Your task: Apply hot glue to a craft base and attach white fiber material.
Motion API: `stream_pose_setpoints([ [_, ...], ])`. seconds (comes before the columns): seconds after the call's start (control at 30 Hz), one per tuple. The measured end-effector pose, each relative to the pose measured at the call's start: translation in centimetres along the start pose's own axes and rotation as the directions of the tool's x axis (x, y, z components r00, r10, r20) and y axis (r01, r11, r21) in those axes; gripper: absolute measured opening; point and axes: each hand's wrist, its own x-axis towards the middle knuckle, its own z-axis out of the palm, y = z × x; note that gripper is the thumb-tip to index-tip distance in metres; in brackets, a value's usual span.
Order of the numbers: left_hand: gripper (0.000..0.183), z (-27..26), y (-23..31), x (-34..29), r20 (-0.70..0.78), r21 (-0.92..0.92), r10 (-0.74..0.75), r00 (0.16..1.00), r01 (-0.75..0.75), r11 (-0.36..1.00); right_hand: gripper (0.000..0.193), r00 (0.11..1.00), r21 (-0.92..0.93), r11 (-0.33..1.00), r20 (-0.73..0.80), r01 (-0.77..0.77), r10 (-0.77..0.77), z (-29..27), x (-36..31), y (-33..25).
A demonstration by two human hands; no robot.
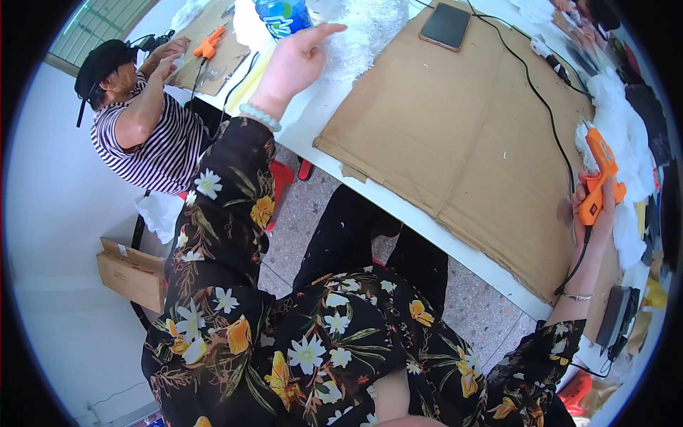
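Note:
My left hand (293, 65) is stretched out over the far left of the table, its index finger extended to the right and nothing visible in it. It is beside a blue bottle (281, 16) and over white fluffy tinsel-like material (363, 35). The other fingers are partly hidden behind the hand. On the right, my right hand (580, 196) is closed around an orange hot glue gun (600, 174), its nozzle pointing away from me and its black cord hanging down by the wrist. A brown cardboard sheet (455, 128) lies between my hands.
A phone (445, 26) rests on the cardboard's far edge, with a black cable (530, 96) running across it. White fluff (619, 135) is heaped at right. A co-worker (142, 121) sits at left near another orange glue gun (209, 43). A cardboard box (131, 274) stands lower left.

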Motion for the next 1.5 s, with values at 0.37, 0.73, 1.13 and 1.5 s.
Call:
stream_pose_setpoints([
  [0.37, 0.035, 0.1, 2.5, -0.4, -0.073, 0.085, 0.196, 0.978, -0.19, 0.978, 0.033, 1.0, 0.015, 1.0, 0.031, 0.003, -0.004, -0.3, 0.5, 0.0],
  [0.73, 0.048, 1.4, 1.4, -0.6, 0.007, 0.149, 0.144, 0.99, -0.144, 0.978, 0.034, 0.999, 0.0, 0.999, 0.002, 0.035, -0.035, 1.3, 0.4, 0.0],
  [1.13, 0.044, -0.2, 7.5, -0.6, -0.065, 0.175, 0.294, 0.954, -0.279, 0.944, 0.031, 0.998, 0.05, 0.997, 0.041, 0.054, -0.057, 1.5, 1.5, 1.3],
  [1.5, 0.02, -6.6, 24.3, -2.1, 0.023, -0.627, 0.739, 0.674, -0.566, 0.536, 0.035, 0.997, 0.001, 0.999, 0.048, 0.055, -0.054, 2.1, 2.1, 1.4],
])
